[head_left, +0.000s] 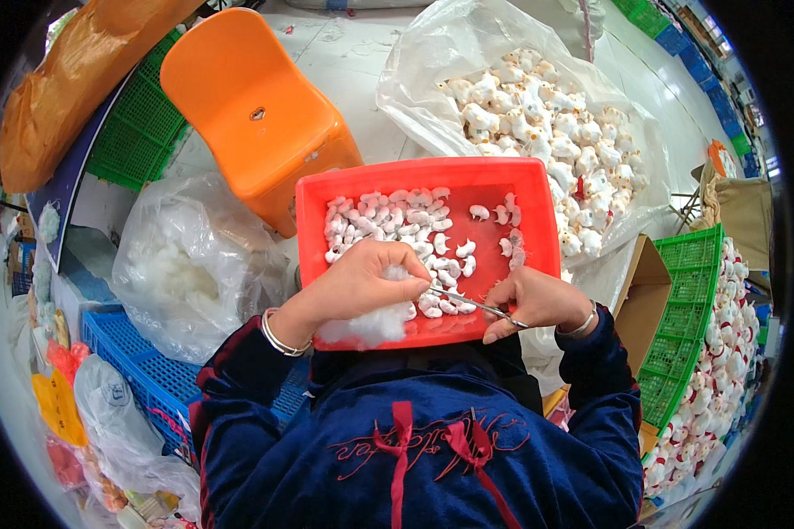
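My left hand [366, 280] is closed above the front of a red plastic tray [538, 229], its thumb and forefinger pinched together. White fibre stuffing [366, 328] shows between its fingers and bulges out below the palm. Whether a small white piece is also pinched there, I cannot tell. My right hand [531, 302] grips slim metal forceps [475, 304] by the handle end. The tips of the forceps reach my left fingertips. Many small curved white stuffed pieces [388, 216] lie in the tray, heaped at the left, with a few scattered at the right.
An orange stool [238, 115] stands beyond the tray. A clear bag of stuffing [194, 264] and a blue crate [154, 370] are at left. Far right, a large plastic bag [432, 79] holds white plush toys [547, 123]. A green crate [679, 309] and cardboard box [641, 295] stand nearer.
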`<action>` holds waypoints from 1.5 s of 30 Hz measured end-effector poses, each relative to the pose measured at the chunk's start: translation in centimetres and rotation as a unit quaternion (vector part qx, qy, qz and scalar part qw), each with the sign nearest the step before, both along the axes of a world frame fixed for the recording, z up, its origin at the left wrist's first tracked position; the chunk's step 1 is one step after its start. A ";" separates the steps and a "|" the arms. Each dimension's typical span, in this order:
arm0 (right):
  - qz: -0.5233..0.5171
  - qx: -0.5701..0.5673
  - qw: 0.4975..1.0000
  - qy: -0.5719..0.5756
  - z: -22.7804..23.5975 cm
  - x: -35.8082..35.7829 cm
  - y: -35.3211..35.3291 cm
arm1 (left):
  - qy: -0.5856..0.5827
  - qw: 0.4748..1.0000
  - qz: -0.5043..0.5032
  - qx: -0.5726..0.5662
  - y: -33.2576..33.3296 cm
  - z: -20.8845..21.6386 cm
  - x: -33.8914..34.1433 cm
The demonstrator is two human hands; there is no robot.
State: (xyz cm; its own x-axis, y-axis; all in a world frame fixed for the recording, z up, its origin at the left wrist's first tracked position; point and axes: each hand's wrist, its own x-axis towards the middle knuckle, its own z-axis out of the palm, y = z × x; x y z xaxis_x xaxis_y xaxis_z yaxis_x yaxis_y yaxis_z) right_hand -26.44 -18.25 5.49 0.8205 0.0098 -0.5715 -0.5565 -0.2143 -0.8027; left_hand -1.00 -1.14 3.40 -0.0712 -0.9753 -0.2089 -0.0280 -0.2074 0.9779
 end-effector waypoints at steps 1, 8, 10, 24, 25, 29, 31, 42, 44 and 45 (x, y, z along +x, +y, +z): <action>-0.001 0.000 1.000 -0.004 -0.1 0.0 0.1 | 0.003 1.000 0.004 -0.008 0.2 0.0 -0.1; -0.019 0.025 0.999 -0.028 -0.5 0.0 0.7 | -0.109 0.986 0.060 -0.111 1.6 -0.2 -1.1; -0.019 0.027 0.999 -0.022 -0.7 0.6 0.9 | -0.174 0.973 0.085 -0.128 1.5 -0.6 -1.2; -0.033 -0.009 0.999 0.008 0.5 -1.4 -0.6 | -0.071 0.994 0.076 -0.033 2.2 -0.9 3.8; -0.037 -0.004 0.999 0.015 0.9 -1.4 -0.7 | -0.096 0.991 0.051 -0.078 1.9 -0.8 3.5; 0.000 0.003 1.000 0.012 -0.6 -0.9 -0.8 | -0.157 0.968 0.018 -0.195 0.4 -0.5 0.7; 0.008 -0.003 1.000 0.010 -0.4 -0.6 -0.8 | -0.092 0.986 0.000 -0.139 -0.1 -0.1 -0.2; -0.046 -0.064 0.997 0.008 2.4 -0.9 -0.6 | 0.078 0.988 0.135 -0.007 1.7 -1.3 2.0; -0.028 -0.067 0.997 0.009 2.3 -0.7 -0.7 | 0.048 0.990 0.126 -0.026 1.4 -0.7 0.9; -0.021 -0.069 0.997 0.011 2.2 -0.7 -0.6 | 0.057 0.991 0.117 -0.007 1.4 -0.6 0.6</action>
